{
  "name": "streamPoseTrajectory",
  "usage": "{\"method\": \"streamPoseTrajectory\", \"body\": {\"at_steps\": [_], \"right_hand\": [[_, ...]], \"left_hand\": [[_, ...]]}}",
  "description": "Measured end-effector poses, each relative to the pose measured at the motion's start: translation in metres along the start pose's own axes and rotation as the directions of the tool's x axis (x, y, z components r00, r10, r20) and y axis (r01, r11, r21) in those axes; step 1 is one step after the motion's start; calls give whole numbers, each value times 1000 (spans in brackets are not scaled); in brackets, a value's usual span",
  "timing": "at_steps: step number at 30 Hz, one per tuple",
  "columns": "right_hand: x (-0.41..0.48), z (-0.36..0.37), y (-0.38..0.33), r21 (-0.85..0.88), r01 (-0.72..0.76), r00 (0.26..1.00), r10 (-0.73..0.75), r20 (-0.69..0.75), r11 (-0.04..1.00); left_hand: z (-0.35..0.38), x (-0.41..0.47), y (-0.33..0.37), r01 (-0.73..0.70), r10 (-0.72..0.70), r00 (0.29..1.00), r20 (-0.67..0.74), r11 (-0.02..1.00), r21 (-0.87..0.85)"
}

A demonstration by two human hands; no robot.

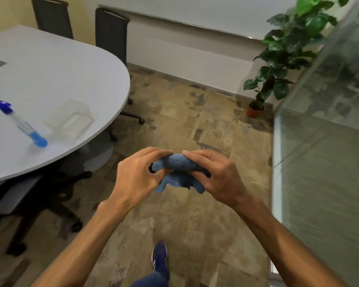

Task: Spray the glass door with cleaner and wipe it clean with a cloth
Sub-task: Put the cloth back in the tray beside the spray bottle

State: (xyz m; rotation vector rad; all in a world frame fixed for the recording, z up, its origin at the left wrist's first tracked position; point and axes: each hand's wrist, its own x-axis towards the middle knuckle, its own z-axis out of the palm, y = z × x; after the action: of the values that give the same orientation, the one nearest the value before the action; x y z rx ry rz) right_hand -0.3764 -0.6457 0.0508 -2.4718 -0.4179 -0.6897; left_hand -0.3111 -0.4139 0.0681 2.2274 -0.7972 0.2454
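The left grip (pixel 137 172) and right grip (pixel 218 172) both curl tight round the bunched blue cloth (pixel 178 164); the spray bottle (pixel 23 123) sits near the worktop's (pixel 60 59) front edge; the glass door (pixel 323 152) is well apart from it

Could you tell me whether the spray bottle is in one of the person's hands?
No, the spray bottle stands on the table, while both hands grip the blue cloth.

ribbed knit cloth (pixel 177 162), frosted glass door (pixel 327 162)
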Motion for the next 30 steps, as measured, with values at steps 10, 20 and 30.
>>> {"method": "streamPoseTrajectory", "body": {"at_steps": [10,20,30], "right_hand": [[142,104,16,168,48,984,-76,162,985],[270,198,43,248,123,936,-195,292,961],[411,272,97,373,113,778,-316,544,921]], "left_hand": [[-57,51,-105,287,-285,954,-95,958,14],[-90,99,-194,524,-504,833,-227,851,33],[-108,186,-271,674,-670,655,-349,727,-129]]}}
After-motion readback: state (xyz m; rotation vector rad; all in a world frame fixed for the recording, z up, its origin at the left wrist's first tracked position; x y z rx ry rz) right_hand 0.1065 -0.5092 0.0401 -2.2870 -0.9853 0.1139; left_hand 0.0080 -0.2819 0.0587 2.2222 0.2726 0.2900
